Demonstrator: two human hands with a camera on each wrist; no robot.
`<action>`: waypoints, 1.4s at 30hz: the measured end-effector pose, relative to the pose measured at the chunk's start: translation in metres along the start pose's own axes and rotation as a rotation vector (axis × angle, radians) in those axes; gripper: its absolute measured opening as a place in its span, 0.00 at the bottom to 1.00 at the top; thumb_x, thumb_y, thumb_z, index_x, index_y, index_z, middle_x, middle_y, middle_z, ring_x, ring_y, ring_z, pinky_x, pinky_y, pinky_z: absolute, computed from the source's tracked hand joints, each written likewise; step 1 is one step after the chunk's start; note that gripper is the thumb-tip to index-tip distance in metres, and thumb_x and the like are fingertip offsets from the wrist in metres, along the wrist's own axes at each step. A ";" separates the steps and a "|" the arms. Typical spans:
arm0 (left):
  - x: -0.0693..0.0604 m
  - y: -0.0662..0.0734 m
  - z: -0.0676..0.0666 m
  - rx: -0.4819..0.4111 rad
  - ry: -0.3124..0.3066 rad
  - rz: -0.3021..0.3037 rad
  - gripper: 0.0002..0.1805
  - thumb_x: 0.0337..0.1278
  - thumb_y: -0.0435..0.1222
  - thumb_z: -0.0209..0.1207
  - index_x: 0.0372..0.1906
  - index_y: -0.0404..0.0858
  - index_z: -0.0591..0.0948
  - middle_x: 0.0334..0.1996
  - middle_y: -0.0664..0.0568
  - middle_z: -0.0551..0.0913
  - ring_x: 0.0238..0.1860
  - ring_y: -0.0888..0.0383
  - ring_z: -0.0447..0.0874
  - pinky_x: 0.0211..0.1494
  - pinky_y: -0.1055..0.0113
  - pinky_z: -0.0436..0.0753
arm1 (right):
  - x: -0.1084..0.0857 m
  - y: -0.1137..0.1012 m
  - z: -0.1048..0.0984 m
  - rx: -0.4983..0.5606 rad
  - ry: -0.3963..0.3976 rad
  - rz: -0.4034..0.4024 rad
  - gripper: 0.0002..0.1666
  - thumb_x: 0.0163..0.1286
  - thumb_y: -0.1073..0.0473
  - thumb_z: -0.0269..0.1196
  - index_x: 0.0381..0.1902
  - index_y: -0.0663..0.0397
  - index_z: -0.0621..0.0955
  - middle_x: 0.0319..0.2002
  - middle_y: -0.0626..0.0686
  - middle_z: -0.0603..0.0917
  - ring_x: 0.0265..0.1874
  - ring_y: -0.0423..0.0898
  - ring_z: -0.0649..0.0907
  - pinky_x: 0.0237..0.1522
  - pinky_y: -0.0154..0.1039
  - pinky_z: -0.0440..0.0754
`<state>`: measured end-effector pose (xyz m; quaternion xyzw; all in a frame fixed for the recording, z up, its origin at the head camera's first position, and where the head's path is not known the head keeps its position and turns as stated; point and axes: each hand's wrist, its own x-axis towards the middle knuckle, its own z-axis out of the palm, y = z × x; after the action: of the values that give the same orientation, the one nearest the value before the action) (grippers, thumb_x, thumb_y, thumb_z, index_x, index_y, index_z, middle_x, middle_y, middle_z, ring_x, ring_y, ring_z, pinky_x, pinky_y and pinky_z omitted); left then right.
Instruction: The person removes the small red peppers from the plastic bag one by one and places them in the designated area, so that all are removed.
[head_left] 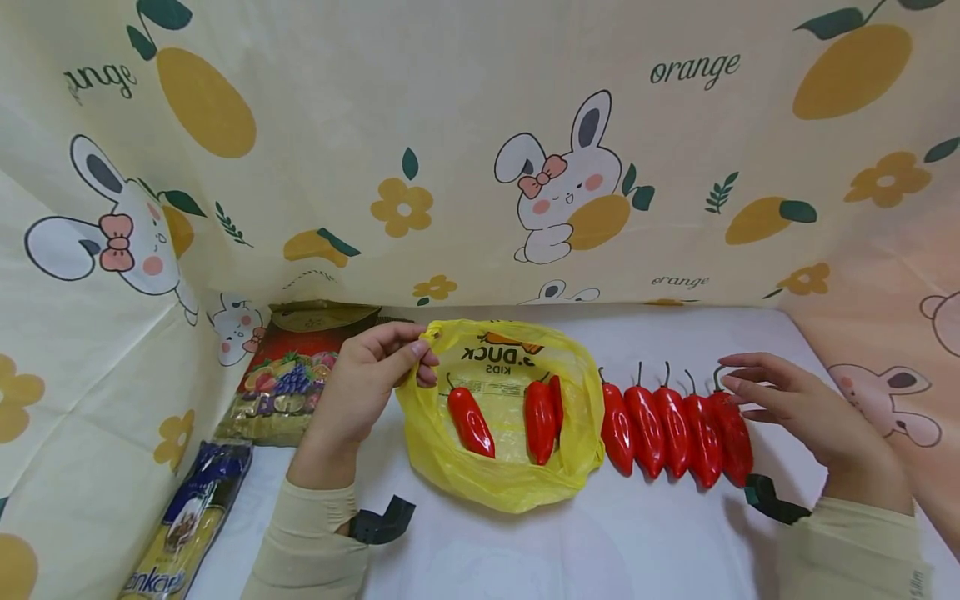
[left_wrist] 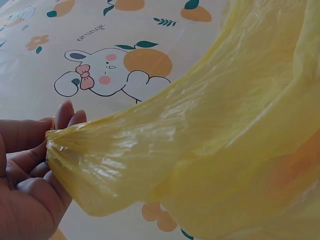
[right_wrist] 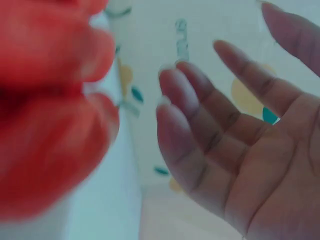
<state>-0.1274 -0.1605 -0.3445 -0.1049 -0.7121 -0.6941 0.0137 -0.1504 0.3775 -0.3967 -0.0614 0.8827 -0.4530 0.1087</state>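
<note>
Left hand [head_left: 371,371] pinches yellow bag [head_left: 495,490] by its left rim; right hand [head_left: 798,408], relaxed, hovers beside rightmost red pepper [head_left: 735,442].

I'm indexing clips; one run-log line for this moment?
left hand: pinches yellow bag edge; right hand: holds nothing, near rightmost red pepper; inside bag: three peppers visible; beside bag: five-pepper row

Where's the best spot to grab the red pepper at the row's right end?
Probably the thin stem of that end pepper, pinched from the right: it juts beyond the body, while a neighbouring pepper crowds the left side.
</note>
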 end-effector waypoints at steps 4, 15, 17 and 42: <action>0.000 0.000 0.000 0.005 0.003 0.002 0.11 0.82 0.26 0.56 0.58 0.24 0.83 0.40 0.35 0.86 0.37 0.49 0.91 0.51 0.58 0.92 | 0.002 -0.017 0.011 0.008 -0.002 -0.102 0.28 0.84 0.58 0.63 0.76 0.55 0.72 0.64 0.59 0.79 0.51 0.45 0.86 0.48 0.41 0.90; -0.001 0.000 0.000 -0.007 0.001 -0.010 0.11 0.82 0.25 0.56 0.59 0.24 0.82 0.41 0.35 0.86 0.37 0.49 0.90 0.51 0.59 0.92 | 0.003 -0.066 0.044 0.084 -0.021 -0.258 0.28 0.81 0.62 0.65 0.75 0.51 0.73 0.65 0.55 0.80 0.55 0.49 0.85 0.47 0.47 0.92; -0.001 0.000 0.000 -0.008 -0.001 -0.009 0.11 0.82 0.25 0.56 0.59 0.24 0.82 0.41 0.35 0.86 0.37 0.49 0.90 0.51 0.59 0.92 | 0.004 -0.074 0.052 0.106 -0.024 -0.276 0.29 0.82 0.62 0.64 0.76 0.50 0.72 0.66 0.58 0.79 0.55 0.50 0.86 0.48 0.47 0.92; 0.000 -0.004 0.007 -0.031 -0.029 -0.015 0.11 0.81 0.24 0.56 0.59 0.23 0.82 0.41 0.35 0.86 0.36 0.50 0.90 0.49 0.59 0.92 | 0.025 -0.121 0.149 0.389 -0.117 -0.223 0.31 0.89 0.51 0.55 0.82 0.54 0.65 0.72 0.66 0.73 0.67 0.71 0.78 0.61 0.58 0.86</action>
<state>-0.1266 -0.1535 -0.3483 -0.1098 -0.7022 -0.7035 -0.0033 -0.1362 0.1849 -0.3855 -0.1628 0.7587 -0.6195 0.1187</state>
